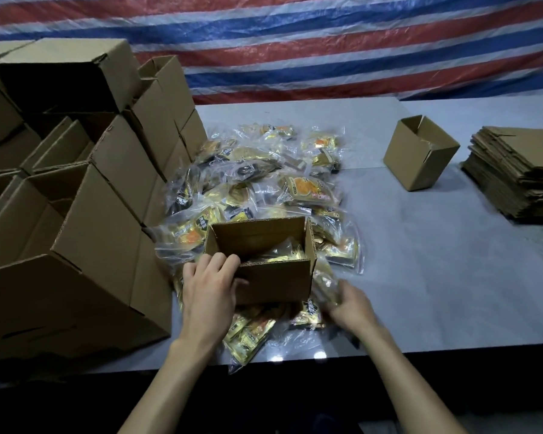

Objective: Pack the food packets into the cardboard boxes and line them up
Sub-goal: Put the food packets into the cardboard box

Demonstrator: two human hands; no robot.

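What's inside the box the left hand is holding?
Gold packets lie inside the box, up near its rim. The near wall and the left hand hide the bottom and how many there are.

Left hand (209,286) on box (273,281) (packets (282,255) inside)

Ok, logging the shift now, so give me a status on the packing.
Left hand grips the open box, packets inside. Right hand, blurred, grabs a packet beside it. Nothing in the way.
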